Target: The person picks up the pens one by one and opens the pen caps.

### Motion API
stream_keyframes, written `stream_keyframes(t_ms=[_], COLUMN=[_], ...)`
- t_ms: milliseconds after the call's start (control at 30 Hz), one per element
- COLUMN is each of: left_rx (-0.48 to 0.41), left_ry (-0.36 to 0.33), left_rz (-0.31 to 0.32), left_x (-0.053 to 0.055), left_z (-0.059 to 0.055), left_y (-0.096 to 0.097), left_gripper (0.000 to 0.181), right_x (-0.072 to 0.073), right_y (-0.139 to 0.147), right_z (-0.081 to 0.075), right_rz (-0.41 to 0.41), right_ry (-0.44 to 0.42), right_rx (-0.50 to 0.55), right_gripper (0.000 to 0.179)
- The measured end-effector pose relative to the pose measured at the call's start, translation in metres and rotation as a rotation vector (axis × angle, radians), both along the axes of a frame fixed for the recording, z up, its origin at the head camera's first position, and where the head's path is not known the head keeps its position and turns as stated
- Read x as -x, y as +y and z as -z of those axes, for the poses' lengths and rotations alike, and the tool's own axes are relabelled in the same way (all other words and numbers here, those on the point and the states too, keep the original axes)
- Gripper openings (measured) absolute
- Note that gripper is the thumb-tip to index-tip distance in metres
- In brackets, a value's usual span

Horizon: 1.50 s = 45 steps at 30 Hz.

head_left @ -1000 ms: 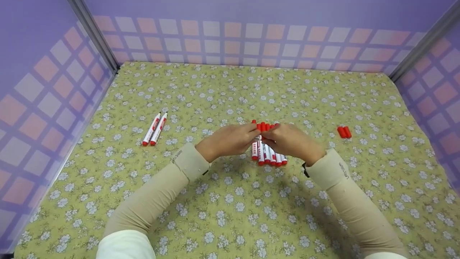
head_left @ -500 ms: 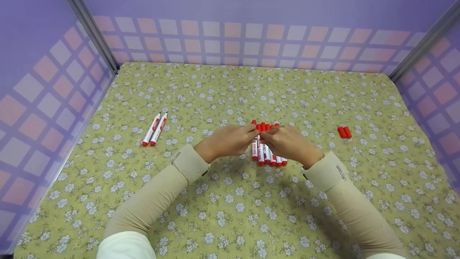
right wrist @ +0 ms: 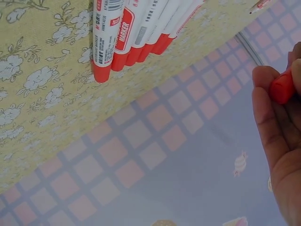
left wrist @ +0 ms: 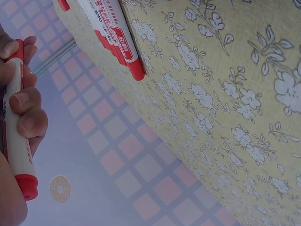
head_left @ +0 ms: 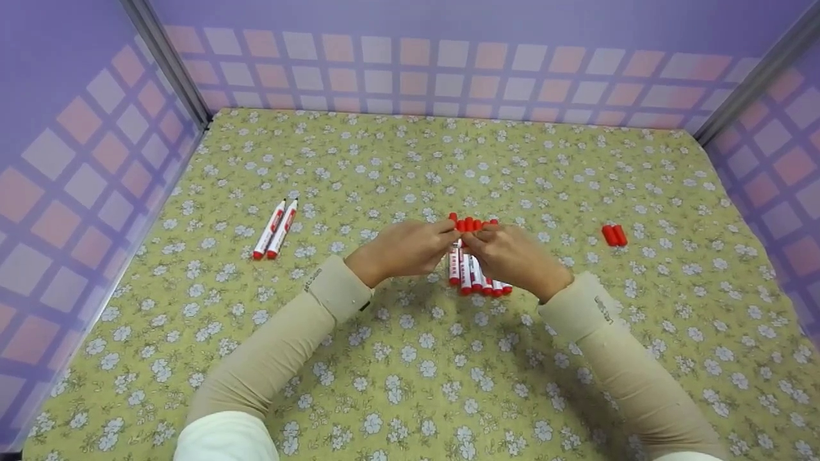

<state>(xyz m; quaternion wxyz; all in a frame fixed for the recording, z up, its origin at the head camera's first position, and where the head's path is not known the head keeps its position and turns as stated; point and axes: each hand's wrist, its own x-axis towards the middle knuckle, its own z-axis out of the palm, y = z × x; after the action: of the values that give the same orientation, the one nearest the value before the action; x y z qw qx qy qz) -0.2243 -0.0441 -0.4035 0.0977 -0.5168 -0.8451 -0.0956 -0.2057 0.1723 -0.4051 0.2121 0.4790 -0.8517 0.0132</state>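
Note:
In the head view my left hand (head_left: 407,248) and right hand (head_left: 512,256) meet above a row of red-capped markers (head_left: 466,272). The left wrist view shows my left fingers curled round the white barrel of a marker (left wrist: 19,150), with a red plug at its lower end. A red cap (right wrist: 283,88) sits between the thumb and fingers of my right hand in the right wrist view. At the marker's upper end, the left wrist view shows red against the white barrel, between fingertips. From the head, the hands mostly hide this marker.
Two uncapped markers (head_left: 275,229) lie side by side at the left, black tips pointing away. Two loose red caps (head_left: 614,235) lie on the right. A flowered cloth (head_left: 384,358) covers the table, and purple checked panels (head_left: 410,70) stand round its back and sides.
Both hands stay together over the marker row. My right wrist has turned and shifted slightly to the left; the loose markers and caps have not moved.

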Motion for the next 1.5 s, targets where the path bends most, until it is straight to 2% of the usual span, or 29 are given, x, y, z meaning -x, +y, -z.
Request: stream_keyframes(t_ms=[133,200,400,733,900,1033,1200,1333,1500], left_rx=[-0.043,-0.056,-0.069,-0.105,-0.106,-0.114,-0.169,-0.218,-0.294], left_ry=[-0.12,-0.162,-0.197,-0.269,-0.307,-0.337,-0.397,-0.489,-0.62], left_rz=[-0.013,-0.025,-0.031,-0.04,-0.066,-0.113,-0.188,-0.273,-0.414], left_x=[0.003,0.004,0.005,0.004,0.004,0.006,0.011,0.016,0.022], left_z=[0.003,0.004,0.004,0.002,0.0,-0.001,-0.001,-0.001,-0.001], left_y=[-0.003,-0.004,-0.006,-0.012,-0.019,-0.026,-0.038,-0.048,-0.061], left_gripper=[0.026,0.027,0.028,0.03,0.032,0.035,0.035,0.035,0.036], right_x=[0.0,0.001,0.002,0.004,0.005,0.004,0.003,0.003,0.003], right_y=[-0.002,-0.003,-0.005,-0.003,0.0,0.002,0.003,0.003,0.002], right_z=[0.0,0.001,0.0,-0.003,-0.003,-0.005,-0.008,-0.008,-0.007], right_rz=[0.015,0.018,0.011,-0.012,-0.007,0.009,0.02,0.0,-0.032], right_ry=[0.093,0.102,0.053,0.033,0.024,0.011,0.025,0.035,0.053], right_rx=[-0.066,-0.08,-0.028,0.023,0.051,0.067,0.059,0.069,0.092], right_gripper=[0.013,0.016,0.013,0.013,0.008,0.006,0.007,0.008,0.007])
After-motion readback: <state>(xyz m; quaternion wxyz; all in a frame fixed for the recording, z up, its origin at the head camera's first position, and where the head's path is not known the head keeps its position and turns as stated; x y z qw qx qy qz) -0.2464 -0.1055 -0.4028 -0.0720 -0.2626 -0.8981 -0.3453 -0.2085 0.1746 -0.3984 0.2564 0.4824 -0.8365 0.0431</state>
